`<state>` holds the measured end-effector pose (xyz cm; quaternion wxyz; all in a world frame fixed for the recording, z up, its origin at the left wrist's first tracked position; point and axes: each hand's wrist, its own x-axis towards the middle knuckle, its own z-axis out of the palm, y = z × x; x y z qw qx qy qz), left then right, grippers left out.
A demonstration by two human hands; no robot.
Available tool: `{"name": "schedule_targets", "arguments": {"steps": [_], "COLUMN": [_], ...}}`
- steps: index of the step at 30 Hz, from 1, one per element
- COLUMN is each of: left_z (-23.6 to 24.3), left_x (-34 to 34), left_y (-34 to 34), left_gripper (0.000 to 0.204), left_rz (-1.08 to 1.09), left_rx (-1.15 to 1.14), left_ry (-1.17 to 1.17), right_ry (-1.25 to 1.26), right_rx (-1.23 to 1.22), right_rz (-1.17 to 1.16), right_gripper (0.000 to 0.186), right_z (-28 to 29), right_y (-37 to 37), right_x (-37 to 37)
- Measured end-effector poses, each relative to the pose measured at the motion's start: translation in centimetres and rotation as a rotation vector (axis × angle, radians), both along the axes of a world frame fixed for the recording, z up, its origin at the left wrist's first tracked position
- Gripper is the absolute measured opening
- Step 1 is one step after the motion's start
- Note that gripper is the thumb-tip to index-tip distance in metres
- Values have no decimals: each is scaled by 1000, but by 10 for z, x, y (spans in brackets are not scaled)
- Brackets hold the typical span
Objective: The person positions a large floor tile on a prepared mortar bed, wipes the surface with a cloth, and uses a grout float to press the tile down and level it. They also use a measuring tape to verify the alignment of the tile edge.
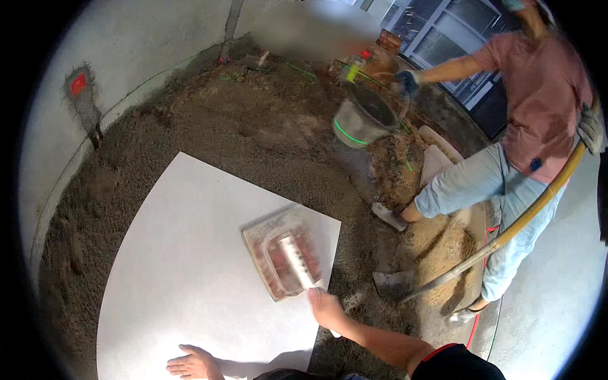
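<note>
A large white tile (190,240) lies on the rough mortar bed in front of me. My left hand (193,364) rests flat on its near edge with the fingers spread. My right hand (326,310) is wrapped around the pale handle of a square, flat-plated hand tool (278,256). The plate is reddish and smeared with grey and lies over the tile's right part, near its right corner. Its outline is slightly blurred, so I cannot tell whether it touches the tile.
Dark mortar (209,120) spreads beyond the tile to the wall (145,50). A bucket (358,123) stands farther back. At right a co-worker (538,101) in gloves holds a shovel (506,234), its blade by a sand heap (443,253). A red cable runs behind.
</note>
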<state>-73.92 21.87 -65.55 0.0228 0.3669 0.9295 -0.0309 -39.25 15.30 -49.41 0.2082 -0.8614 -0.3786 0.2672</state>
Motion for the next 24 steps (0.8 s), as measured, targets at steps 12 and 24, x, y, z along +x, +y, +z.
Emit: {"name": "schedule_targets", "arguments": {"steps": [12, 24], "left_z": [-8, 10], "left_x": [12, 10], "left_y": [-4, -1], "left_gripper": [90, 92], "left_rz": [7, 8], "left_rx": [122, -9], "left_ry": [-61, -87], "right_ry": [186, 306], "right_rx": [286, 211], "right_rz": [-2, 312], "right_gripper": [58, 63], "right_z": [51, 103], "right_y": [8, 180], "right_x": [38, 52]}}
